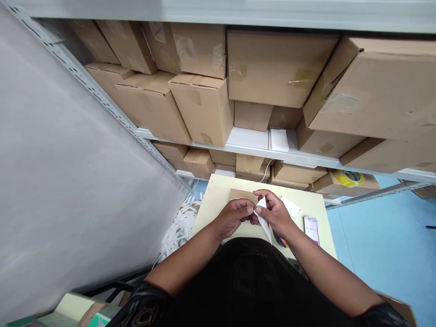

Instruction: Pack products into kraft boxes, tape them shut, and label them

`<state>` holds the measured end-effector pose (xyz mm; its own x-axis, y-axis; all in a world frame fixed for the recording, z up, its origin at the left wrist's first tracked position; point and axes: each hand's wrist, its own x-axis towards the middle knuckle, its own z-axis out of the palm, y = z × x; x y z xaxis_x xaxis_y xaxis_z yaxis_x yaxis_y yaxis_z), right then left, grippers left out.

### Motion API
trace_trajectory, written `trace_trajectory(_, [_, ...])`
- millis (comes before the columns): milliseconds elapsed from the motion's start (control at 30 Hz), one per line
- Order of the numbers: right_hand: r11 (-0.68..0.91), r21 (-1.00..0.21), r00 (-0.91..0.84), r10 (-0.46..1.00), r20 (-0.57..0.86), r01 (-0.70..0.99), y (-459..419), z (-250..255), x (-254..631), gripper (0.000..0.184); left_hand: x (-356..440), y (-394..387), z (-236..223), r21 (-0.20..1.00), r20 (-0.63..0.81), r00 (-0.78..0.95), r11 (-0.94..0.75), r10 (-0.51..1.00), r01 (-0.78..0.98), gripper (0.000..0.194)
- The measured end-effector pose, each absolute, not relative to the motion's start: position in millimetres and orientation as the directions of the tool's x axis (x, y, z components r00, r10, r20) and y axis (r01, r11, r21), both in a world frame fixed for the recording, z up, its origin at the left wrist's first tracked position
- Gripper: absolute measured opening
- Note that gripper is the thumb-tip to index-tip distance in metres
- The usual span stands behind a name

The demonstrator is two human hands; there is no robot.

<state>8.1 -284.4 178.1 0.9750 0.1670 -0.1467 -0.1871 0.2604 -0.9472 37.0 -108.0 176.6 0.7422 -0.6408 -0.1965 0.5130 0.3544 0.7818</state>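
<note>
Above a cream table, a white piece of paper or label (263,217) is pinched between the thumb and fingers of my right hand (275,212). My left hand (237,214) is closed at the paper's left edge, its thumb and fingertips pressed together there. Whether the left fingertips grip the paper itself or a bit of it is too small to tell. Beneath the hands lies a flat brown cardboard piece (235,194), partly covered by them. To the right of my right hand, a white card or label sheet (290,206) rests on the table.
The table (213,200) carries a phone (311,229) at its right side. Steel shelving (250,138) loaded with cardboard boxes (282,63) stands behind it. A yellow tape roll (349,178) sits on a box at right. White paper strips (177,229) heap up by the left wall.
</note>
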Motion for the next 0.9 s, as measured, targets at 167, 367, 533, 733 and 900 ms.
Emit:
trace_trajectory(167, [0.260, -0.945, 0.973, 0.170, -0.156, -0.197, -284.4, 180.9, 8.9, 0.056, 37.2, -108.1, 176.5, 0.775, -0.198, 0.749, 0.368, -0.632, 0.514, 0.033])
trace_trajectory(367, [0.234, -0.951, 0.970, 0.182, -0.160, -0.200, -285.2, 177.5, 9.3, 0.058, 37.0, -108.8, 175.9, 0.778, -0.210, 0.751, 0.358, -0.625, 0.516, 0.031])
trace_trajectory(533, [0.189, -0.966, 0.980, 0.127, -0.156, -0.178, -285.7, 179.5, 10.7, 0.058, 36.4, -110.0, 179.9, 0.824, -0.226, 0.787, 0.318, -0.574, 0.469, 0.030])
trace_trajectory(733, [0.086, -0.983, 0.985, 0.071, -0.159, -0.165, -288.3, 178.9, 13.1, 0.059, 35.6, -110.9, 181.9, 0.901, -0.196, 0.832, 0.240, -0.519, 0.362, 0.025])
trace_trajectory(900, [0.037, -0.989, 0.988, 0.051, -0.143, -0.145, -289.7, 174.5, 14.1, 0.060, 35.7, -110.3, 182.0, 0.928, -0.191, 0.843, 0.187, -0.503, 0.322, 0.020])
